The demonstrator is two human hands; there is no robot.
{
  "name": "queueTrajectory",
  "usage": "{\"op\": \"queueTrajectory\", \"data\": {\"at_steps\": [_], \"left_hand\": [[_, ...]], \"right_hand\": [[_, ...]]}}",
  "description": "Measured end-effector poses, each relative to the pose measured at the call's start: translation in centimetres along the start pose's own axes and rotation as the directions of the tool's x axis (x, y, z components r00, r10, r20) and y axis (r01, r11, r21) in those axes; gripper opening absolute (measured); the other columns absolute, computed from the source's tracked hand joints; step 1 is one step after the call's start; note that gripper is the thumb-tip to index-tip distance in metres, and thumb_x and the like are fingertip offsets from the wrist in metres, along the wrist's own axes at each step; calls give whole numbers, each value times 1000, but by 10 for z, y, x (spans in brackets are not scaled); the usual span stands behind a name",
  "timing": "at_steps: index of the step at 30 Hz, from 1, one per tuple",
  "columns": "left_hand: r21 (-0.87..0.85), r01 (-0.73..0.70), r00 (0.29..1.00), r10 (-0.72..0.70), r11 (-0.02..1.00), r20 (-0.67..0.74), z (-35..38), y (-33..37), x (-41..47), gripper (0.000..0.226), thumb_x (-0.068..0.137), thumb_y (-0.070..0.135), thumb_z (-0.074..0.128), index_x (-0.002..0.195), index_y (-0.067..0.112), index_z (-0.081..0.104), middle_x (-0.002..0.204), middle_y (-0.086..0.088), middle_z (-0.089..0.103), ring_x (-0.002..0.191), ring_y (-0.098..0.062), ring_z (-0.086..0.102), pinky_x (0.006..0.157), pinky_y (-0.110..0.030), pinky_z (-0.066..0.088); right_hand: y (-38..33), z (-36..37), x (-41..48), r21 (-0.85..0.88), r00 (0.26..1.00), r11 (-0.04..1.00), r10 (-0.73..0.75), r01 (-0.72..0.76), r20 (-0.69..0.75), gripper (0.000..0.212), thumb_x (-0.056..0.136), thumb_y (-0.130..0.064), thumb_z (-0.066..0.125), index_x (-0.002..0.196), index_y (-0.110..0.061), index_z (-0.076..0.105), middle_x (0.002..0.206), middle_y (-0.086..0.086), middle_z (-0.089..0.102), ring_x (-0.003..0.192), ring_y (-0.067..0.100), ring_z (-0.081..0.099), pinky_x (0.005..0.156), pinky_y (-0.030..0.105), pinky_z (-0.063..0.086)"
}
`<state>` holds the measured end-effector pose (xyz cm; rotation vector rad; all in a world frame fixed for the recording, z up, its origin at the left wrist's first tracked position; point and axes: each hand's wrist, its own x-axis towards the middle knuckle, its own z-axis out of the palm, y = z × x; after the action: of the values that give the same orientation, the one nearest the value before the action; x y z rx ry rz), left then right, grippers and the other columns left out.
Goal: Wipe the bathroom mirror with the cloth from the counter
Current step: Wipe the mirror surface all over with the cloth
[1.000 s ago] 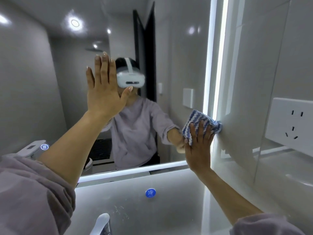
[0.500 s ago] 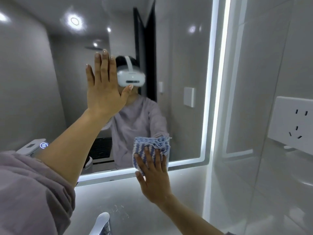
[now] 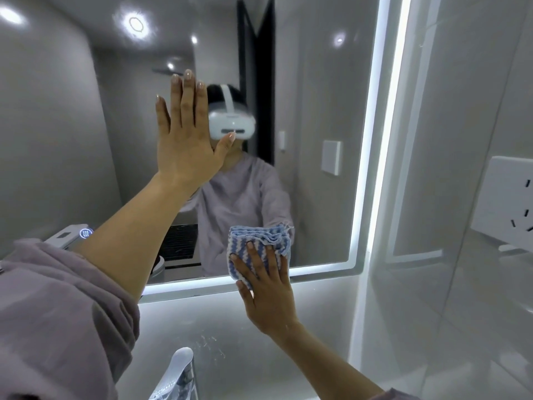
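Observation:
The wall mirror fills the upper middle of the head view, edged by a lit white strip along its right and bottom sides. My left hand lies flat on the glass at upper centre, fingers straight and apart, holding nothing. My right hand presses a folded blue-and-white striped cloth against the mirror's lower edge, right of centre. The cloth sticks out above my fingertips. My reflection, wearing a white headset, shows behind both hands.
A white wall socket sits on the tiled wall at right. A chrome tap rises at the bottom centre over the grey counter back. A white device with a glowing blue round button shows at the left, partly behind my forearm.
My right hand slid the cloth from the mirror's right edge leftward and down to the bottom edge, then a little back to the right. My left hand stayed flat on the glass.

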<state>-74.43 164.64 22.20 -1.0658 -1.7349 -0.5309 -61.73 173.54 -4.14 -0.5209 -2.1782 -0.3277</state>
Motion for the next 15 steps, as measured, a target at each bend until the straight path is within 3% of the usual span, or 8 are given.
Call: {"op": "queueTrajectory", "data": {"at_steps": [6,12,15], "left_hand": [[-1,0,1000,0,1000,7,-1,1,0,87,92,61,26,148,3,-6,158,-18,-8,146,-34,-8,117,-51,-5],[-6,-4,1000,4,1000,-3,1,2,-1,87,92,61,25,148,2,-6,158,-18,-8,146,-33,-9,118,-51,-5],[-19,-1,1000,1,1000,5,2,1,0,87,92,60,27,148,3,-7,158,-18,-9,146,-33,-10,117,-52,-6]], "right_hand": [[28,-2,-3,34,1000,999,-12,13,-27,46,102,-37,27,147,-33,35,157,-2,26,146,29,18,118,52,14],[77,-9,-16,35,990,991,133,-131,-39,54,99,-33,33,152,-33,22,161,1,12,147,36,8,118,55,10],[100,-15,-23,42,971,971,238,-237,-20,52,102,-38,22,153,-30,13,162,3,2,147,39,3,118,55,8]]}}
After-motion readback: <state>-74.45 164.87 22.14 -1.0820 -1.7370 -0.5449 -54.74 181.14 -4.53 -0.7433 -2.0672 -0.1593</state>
